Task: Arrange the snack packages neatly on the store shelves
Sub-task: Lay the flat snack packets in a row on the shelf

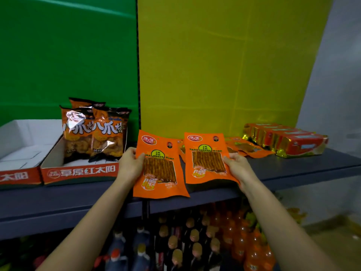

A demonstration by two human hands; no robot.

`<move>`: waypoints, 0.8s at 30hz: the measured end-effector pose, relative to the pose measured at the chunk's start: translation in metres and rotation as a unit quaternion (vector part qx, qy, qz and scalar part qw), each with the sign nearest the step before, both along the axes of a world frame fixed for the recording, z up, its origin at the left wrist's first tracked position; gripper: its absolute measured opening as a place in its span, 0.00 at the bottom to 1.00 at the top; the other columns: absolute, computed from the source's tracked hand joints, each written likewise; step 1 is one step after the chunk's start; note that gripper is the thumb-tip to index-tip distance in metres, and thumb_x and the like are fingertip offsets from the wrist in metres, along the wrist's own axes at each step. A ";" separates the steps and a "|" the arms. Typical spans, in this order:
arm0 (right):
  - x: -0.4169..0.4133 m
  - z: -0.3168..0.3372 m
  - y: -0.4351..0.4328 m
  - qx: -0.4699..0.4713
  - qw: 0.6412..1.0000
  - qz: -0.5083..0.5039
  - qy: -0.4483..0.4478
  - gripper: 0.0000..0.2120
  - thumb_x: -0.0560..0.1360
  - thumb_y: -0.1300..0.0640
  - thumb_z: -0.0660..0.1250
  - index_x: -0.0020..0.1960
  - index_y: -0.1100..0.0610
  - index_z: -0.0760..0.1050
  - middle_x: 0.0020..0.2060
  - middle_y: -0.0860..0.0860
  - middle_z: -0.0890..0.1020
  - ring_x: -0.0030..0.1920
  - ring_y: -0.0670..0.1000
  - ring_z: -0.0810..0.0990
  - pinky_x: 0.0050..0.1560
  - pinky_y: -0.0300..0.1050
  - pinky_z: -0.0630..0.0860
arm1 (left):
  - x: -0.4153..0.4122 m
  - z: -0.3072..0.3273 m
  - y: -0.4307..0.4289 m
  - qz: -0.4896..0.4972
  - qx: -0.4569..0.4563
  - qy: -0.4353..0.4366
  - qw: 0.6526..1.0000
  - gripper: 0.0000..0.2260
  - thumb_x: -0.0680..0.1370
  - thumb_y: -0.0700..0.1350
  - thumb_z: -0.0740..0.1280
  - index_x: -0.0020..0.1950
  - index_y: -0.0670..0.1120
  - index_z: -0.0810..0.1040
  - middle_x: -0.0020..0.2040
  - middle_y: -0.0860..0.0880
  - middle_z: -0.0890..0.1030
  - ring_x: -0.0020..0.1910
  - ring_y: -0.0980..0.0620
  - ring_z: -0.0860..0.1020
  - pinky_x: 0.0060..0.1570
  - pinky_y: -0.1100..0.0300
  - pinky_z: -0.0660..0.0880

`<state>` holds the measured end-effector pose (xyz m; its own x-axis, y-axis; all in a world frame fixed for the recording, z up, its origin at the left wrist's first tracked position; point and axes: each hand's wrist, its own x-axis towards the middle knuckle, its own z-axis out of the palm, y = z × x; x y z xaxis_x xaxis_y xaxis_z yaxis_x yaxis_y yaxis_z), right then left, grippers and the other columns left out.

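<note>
Head view: 2 flat orange packs are up front, side by side, a thin gap btw them. The left pack [159,165] is held by the left hand [130,163]. Its fingers [141,157] pinch the pack's left edge, thumb on the front. The right pack [207,157] is held the same way by the right hand [237,167] at its right edge. Both sit over the front part of the dark shelf [293,169]. Can't tell if they lie on it or are a bit up.

What could go wrong, I think:
- The left pack's low end is right at the shelf's front edge. Let go there and it may slip off and drop onto the bottles [195,241] below.
- Each pack is held by 1 edge only, so it can flop or slide out. The packs look smooth.
- Push back too fast and the right pack may bump the loose orange packs [246,148] just behind it and mess them up.

Edges & room: the carton [82,172] w/ puffy snack bags [93,133] is close by the left hand, so little room that way. The red and gold packs [283,139] sit at the back right, w/ bare shelf in front of them. That's the most open spot. The yellow wall [214,65] stops things at the back.
</note>
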<state>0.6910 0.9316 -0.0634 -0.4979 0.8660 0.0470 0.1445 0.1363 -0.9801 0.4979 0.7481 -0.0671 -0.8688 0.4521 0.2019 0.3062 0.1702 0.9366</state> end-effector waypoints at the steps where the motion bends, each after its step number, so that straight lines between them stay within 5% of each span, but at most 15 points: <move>1: -0.001 -0.002 0.004 0.002 1.000 0.008 -0.007 0.12 0.80 0.56 0.58 0.59 0.59 0.75 0.49 0.58 0.82 0.44 0.54 0.82 0.40 0.43 0.78 | 0.001 -0.001 0.003 0.010 -0.012 0.012 1.000 0.07 0.79 0.43 0.60 0.55 0.42 0.71 0.54 0.40 0.78 0.52 0.42 0.78 0.53 0.47 0.76; 5: -0.006 -0.008 0.020 0.018 0.999 0.029 -0.029 0.11 0.80 0.58 0.59 0.57 0.59 0.76 0.50 0.58 0.82 0.43 0.53 0.81 0.37 0.41 0.76 | 0.003 -0.004 0.017 0.051 -0.075 0.052 0.995 0.12 0.79 0.42 0.61 0.60 0.38 0.72 0.58 0.39 0.77 0.56 0.41 0.76 0.55 0.51 0.72; 10: -0.015 -0.010 0.031 0.074 0.993 0.046 -0.079 0.11 0.79 0.59 0.60 0.40 0.54 0.77 0.48 0.59 0.82 0.47 0.57 0.81 0.46 0.47 0.76 | 0.002 -0.009 0.029 0.069 -0.167 0.101 0.978 0.11 0.78 0.45 0.63 0.55 0.39 0.74 0.55 0.39 0.78 0.53 0.41 0.76 0.53 0.51 0.72; 17: -0.023 -0.012 0.040 0.183 0.967 0.018 -0.178 0.11 0.77 0.57 0.63 0.49 0.63 0.78 0.50 0.60 0.82 0.53 0.60 0.78 0.52 0.50 0.73 | 0.007 -0.014 0.038 0.127 -0.254 0.166 0.944 0.12 0.78 0.47 0.62 0.55 0.40 0.72 0.54 0.41 0.77 0.54 0.41 0.76 0.45 0.54 0.68; 24: -0.025 -0.016 0.046 0.246 0.936 0.026 -0.252 0.11 0.77 0.55 0.63 0.47 0.64 0.77 0.45 0.59 0.80 0.53 0.60 0.77 0.50 0.47 0.70 | 0.007 -0.019 0.040 0.136 -0.294 0.224 0.919 0.14 0.78 0.45 0.62 0.59 0.38 0.69 0.59 0.39 0.73 0.57 0.39 0.74 0.52 0.49 0.71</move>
